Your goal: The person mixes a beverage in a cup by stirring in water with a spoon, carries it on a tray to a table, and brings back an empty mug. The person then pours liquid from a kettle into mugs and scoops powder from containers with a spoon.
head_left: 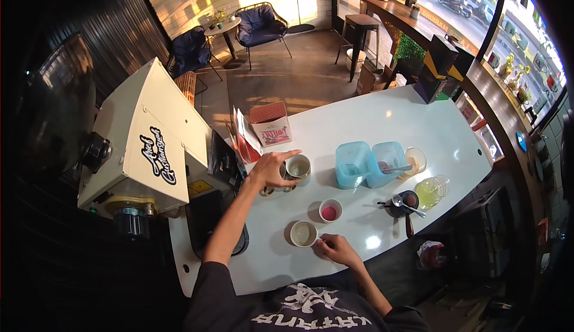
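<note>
My left hand (272, 169) reaches over a group of cups near the left of the white table. Its thumb and index finger are spread apart, either side of a pale cup (298, 167); whether they touch it I cannot tell. At least one more cup stands partly hidden under that hand. My right hand (338, 250) is closed at the handle side of a light cup (304, 234) with a pale inside, standing on the table. Just above that one is a white cup (330, 210) with something pink-red in it.
A cream coffee grinder (143, 134) rises on the left. Two blue plastic containers (353, 164) (387, 161) stand right of centre, near a small dark pot (402, 204) with a spoon and a clear jug (431, 191). Boxes (270, 124) line the table's far side.
</note>
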{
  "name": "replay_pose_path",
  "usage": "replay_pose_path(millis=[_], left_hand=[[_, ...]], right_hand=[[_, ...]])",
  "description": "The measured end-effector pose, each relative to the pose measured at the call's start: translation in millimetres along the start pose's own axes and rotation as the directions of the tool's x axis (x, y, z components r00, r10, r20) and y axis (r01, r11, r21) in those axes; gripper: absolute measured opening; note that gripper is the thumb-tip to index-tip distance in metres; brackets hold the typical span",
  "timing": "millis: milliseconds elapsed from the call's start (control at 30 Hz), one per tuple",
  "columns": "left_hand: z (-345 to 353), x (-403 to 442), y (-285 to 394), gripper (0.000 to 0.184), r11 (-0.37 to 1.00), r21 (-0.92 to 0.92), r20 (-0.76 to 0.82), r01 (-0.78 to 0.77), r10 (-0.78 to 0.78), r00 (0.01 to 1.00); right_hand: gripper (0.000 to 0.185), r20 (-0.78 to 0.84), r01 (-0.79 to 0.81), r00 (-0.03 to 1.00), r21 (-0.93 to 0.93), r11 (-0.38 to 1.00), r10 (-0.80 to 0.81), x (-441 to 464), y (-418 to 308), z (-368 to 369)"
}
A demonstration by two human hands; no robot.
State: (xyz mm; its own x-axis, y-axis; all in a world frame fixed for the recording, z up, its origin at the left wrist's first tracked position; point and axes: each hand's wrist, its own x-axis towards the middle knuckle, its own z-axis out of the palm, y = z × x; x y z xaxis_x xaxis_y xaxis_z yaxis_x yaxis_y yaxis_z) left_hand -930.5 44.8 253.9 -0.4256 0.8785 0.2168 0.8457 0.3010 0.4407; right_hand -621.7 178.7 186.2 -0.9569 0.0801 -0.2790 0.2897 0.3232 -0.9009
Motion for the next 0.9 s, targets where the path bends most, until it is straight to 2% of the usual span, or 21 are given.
replay_pose_path(millis=[67, 167, 233, 367, 433, 500, 567, 633, 733, 900], left_hand=[[3.9, 0.6, -7.9, 0.086, 0.996, 0.009, 0.019, -0.092, 0.092, 0.996], [-0.6, 0.3, -4.9, 0.085, 0.996, 0.022, 0.046, -0.09, 0.089, 0.995], [-2.3, 1.0, -3.1, 0.091, 0.992, 0.037, 0.034, -0.118, 0.117, 0.993], [-1.2, -3.0, -1.1, 0.103, 0.998, 0.025, 0.04, -0.05, 0.049, 0.998], [-4.6, -7.0, 6.2, 0.103, 0.978, 0.209, -0.016, -0.014, 0.018, 1.0], [3.3, -14.9, 8.5, 0.101, 0.968, 0.249, -0.066, 0.033, -0.016, 0.998], [8.8, -19.3, 15.0, 0.099, 0.962, 0.21, -0.058, 0.177, -0.168, 0.984], [19.3, -22.3, 12.7, 0.095, 0.959, 0.218, -0.094, 0.181, -0.164, 0.982], [27.7, -24.2, 10.9, 0.086, 0.965, 0.175, -0.229, 0.195, -0.153, 0.961], [34.2, -22.7, 4.5, 0.084, 0.971, 0.157, -0.287, 0.183, -0.132, 0.949]], right_hand=[[0.035, 0.021, -0.011, 1.0, 0.016, 1.0, 0.01, 0.7, -1.1, 2.4], [0.036, 0.064, 0.001, 0.998, 0.032, 0.999, -0.003, 5.9, 3.0, 9.1], [0.037, 0.04, 0.094, 0.994, 0.085, 0.992, -0.098, 7.2, 1.5, 14.4], [0.037, 0.09, 0.074, 0.993, 0.083, 0.994, -0.081, 11.5, -6.4, 17.9], [0.037, 0.096, 0.072, 0.992, 0.083, 0.994, -0.08, 16.6, -2.0, 22.5], [0.037, 0.087, 0.089, 0.992, 0.064, 0.994, -0.095, 19.0, -0.9, 25.8], [0.037, 0.087, 0.104, 0.99, 0.04, 0.994, -0.107, 20.5, -1.7, 25.5], [0.041, 0.105, 0.051, 0.993, 0.04, 0.998, -0.055, 21.0, -4.8, 24.6], [0.041, 0.135, 0.059, 0.989, 0.03, 0.998, -0.062, 21.2, -6.9, 21.9], [0.04, 0.133, 0.071, 0.989, -0.001, 0.998, -0.07, 24.0, -4.2, 22.6]])
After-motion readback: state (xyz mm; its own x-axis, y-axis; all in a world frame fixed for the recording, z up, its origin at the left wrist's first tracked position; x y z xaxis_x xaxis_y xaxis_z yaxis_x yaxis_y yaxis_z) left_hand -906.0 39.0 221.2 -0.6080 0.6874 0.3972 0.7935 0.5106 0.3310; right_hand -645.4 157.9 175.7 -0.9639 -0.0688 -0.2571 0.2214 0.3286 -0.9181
